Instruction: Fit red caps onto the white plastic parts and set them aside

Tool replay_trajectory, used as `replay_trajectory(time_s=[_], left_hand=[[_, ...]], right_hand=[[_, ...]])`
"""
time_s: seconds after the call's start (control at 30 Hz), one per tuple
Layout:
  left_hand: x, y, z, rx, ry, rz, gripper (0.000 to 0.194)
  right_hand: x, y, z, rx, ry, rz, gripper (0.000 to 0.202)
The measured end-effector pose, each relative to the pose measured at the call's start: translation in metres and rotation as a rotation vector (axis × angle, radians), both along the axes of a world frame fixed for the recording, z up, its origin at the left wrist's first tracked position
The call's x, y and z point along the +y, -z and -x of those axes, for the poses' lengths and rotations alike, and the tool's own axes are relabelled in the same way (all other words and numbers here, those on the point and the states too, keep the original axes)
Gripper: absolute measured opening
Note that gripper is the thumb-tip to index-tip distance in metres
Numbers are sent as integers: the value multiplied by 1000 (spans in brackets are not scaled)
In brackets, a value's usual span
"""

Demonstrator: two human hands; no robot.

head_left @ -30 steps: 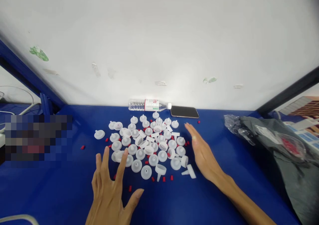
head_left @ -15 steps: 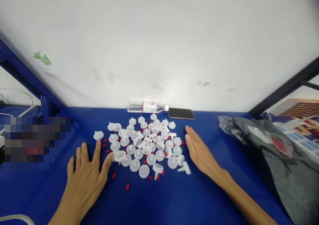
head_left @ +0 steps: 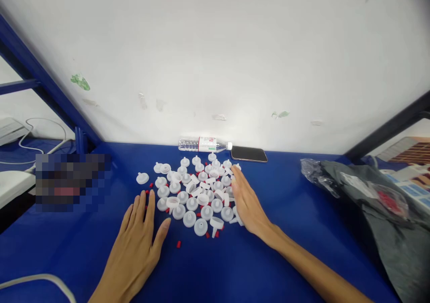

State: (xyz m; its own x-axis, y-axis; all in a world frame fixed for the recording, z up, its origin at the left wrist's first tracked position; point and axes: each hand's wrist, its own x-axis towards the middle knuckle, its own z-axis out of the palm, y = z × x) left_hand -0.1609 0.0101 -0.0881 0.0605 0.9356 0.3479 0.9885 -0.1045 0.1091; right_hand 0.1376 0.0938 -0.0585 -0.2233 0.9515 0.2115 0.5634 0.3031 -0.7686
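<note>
Many small white plastic nozzle caps [head_left: 189, 219], round discs with a thin spout, lie in a loose heap on the blue table [head_left: 201, 271]. Small red plugs [head_left: 178, 244] are scattered among and in front of them. My left hand [head_left: 134, 245] rests palm down at the heap's lower left, fingers stretched and thumb apart, holding nothing. One nozzle cap [head_left: 142, 178] lies apart, beyond its fingertips. My right hand [head_left: 250, 206] stands on its edge against the heap's right side, fingers straight. It covers some caps there and appears to touch them.
A clear water bottle [head_left: 207, 144] lies on its side by the wall, beside a dark phone [head_left: 249, 154]. On the right is a grey plastic bag [head_left: 359, 191]. A white cable [head_left: 40, 277] curves at lower left, near a blurred-out patch [head_left: 69, 182].
My right hand has moved left against the heap, pushing its right-side caps inward. My left hand's fingers have drawn closer together. The view has shifted slightly.
</note>
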Motion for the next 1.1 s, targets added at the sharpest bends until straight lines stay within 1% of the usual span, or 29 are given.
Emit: replay_trajectory(time_s=[0.07,0.1,0.17,0.23,0.3,0.37,0.4,0.47,0.53,0.6,0.67,0.73,0.77,0.83,0.9,0.93,1.0,1.03,1.1], left_hand=[[-1,-3,-3,-61,-11,32,77],[-1,-5,-4,-119,-35,56,75],[1,-13,-5,-268,-127,101,71],[8,-24,-5,-394,-224,115,70],[20,-39,-3,-433,-257,75,71],[34,-55,2,-420,-263,-11,69],[41,-65,4,-403,-290,-55,67],[54,-86,6,-368,-354,-123,63],[67,-108,4,-349,-384,-185,56],[80,-131,-6,-340,-399,-242,50],[95,-150,-23,-341,-398,-296,45],[115,-165,-42,-349,-367,-342,43],[127,-170,-51,-352,-345,-369,42],[154,-174,-60,-344,-301,-416,38],[183,-171,-56,-324,-258,-448,32],[195,-166,-48,-312,-249,-456,31],[213,-152,-22,-296,-249,-443,24],[217,-143,-6,-294,-255,-429,24],[216,-121,26,-294,-280,-398,26]], right_hand=[[4,-2,3,13,-22,-21,64],[7,-3,2,20,-25,-39,63],[14,-5,-5,38,-3,-103,60],[26,-7,-16,63,54,-183,58],[42,-6,-28,102,146,-247,55],[56,-4,-38,149,235,-281,55],[61,-2,-42,172,266,-291,54],[68,1,-47,208,298,-305,53],[69,4,-50,236,309,-313,51],[66,6,-52,250,312,-318,50],[64,7,-52,250,309,-322,49],[62,6,-52,242,307,-325,49],[62,6,-53,237,307,-326,49],[61,5,-54,226,310,-331,49],[60,4,-57,217,316,-342,49],[60,4,-58,212,319,-348,49],[60,3,-61,206,325,-361,48],[60,3,-61,203,328,-366,48],[62,3,-62,198,330,-369,47]])
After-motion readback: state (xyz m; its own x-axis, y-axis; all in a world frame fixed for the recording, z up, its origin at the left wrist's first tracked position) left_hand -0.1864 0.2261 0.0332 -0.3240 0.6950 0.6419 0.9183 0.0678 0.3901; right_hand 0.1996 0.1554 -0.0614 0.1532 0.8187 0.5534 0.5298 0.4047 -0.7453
